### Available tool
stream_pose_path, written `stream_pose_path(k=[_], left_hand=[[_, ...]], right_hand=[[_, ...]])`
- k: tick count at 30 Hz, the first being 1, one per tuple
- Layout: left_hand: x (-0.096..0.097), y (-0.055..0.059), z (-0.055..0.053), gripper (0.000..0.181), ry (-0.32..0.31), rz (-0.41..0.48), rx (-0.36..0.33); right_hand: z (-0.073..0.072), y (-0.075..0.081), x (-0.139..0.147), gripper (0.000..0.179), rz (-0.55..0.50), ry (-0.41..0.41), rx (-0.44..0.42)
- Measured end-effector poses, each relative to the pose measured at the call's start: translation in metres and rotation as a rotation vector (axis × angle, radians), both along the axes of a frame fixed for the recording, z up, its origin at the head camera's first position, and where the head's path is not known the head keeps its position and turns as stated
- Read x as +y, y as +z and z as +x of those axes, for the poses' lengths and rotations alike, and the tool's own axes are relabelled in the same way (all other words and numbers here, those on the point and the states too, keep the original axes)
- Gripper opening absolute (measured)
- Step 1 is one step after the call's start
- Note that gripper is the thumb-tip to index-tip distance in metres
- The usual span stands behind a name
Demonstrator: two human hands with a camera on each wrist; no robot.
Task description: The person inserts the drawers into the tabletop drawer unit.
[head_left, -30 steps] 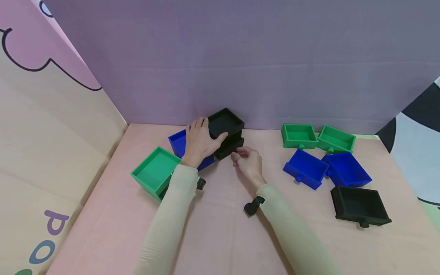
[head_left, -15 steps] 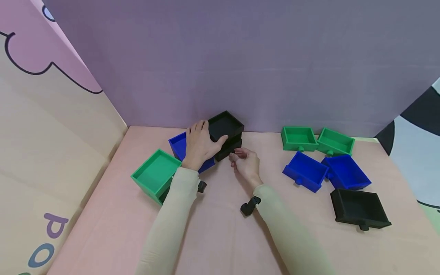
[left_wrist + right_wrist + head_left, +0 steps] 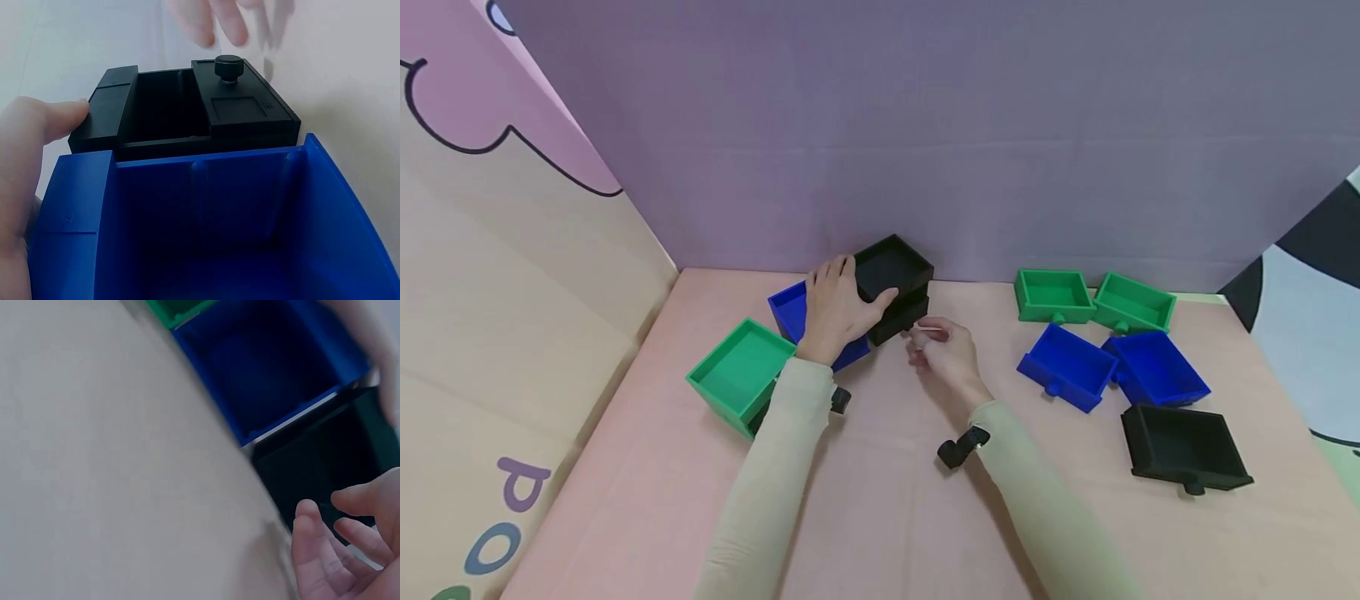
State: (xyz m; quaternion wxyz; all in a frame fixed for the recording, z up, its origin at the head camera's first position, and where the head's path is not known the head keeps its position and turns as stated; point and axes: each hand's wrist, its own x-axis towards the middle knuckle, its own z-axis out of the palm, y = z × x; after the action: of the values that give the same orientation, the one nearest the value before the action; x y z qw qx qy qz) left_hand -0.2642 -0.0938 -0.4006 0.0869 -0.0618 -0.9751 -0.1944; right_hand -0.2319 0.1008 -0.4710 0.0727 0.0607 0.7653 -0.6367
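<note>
My left hand (image 3: 837, 312) lies across the tops of the blue cabinet (image 3: 787, 313) and the black cabinet (image 3: 891, 268), its thumb against the black one's top edge in the left wrist view. A black drawer (image 3: 240, 109) with a round knob (image 3: 229, 67) fills the black cabinet's lower compartment. The upper compartment (image 3: 164, 103) is an open slot. Just in front of the knob is my right hand (image 3: 950, 354), fingers bent loosely and holding nothing; a small gap shows between fingertips and knob in the left wrist view.
A green cabinet (image 3: 741, 371) stands left of the blue one. On the right lie loose drawers: a green drawer (image 3: 1054, 293) beside another green drawer (image 3: 1135, 302), a blue drawer (image 3: 1067, 365) beside another blue drawer (image 3: 1159, 367), and a black drawer (image 3: 1186, 446). A grey-purple wall backs the table.
The black drawer has slid slightly further into its lower compartment. My right hand has let go of its front and drawn back a little to the right. My left hand stays put.
</note>
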Motion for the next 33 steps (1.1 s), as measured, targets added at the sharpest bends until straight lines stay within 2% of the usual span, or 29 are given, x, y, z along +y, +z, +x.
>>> stream_pose_path(k=[8, 14, 18, 26, 33], left_hand=[[-0.001, 0.001, 0.0, 0.093, 0.008, 0.004, 0.009], [0.0, 0.0, -0.001, 0.093, 0.001, 0.009, 0.005], [0.0, 0.001, 0.0, 0.094, -0.003, 0.006, 0.001], [-0.001, 0.003, 0.0, 0.093, -0.007, 0.019, 0.004], [0.0, 0.001, 0.0, 0.093, -0.004, 0.012, -0.004]], right_hand=[[0.032, 0.029, 0.024, 0.046, 0.127, 0.045, 0.096], [0.061, 0.043, 0.052, 0.044, 0.215, 0.025, 0.168], [0.079, 0.047, 0.075, 0.044, 0.28, -0.015, 0.205], [0.108, 0.048, 0.116, 0.046, 0.367, -0.071, 0.255], [0.134, 0.05, 0.142, 0.041, 0.452, -0.131, 0.302]])
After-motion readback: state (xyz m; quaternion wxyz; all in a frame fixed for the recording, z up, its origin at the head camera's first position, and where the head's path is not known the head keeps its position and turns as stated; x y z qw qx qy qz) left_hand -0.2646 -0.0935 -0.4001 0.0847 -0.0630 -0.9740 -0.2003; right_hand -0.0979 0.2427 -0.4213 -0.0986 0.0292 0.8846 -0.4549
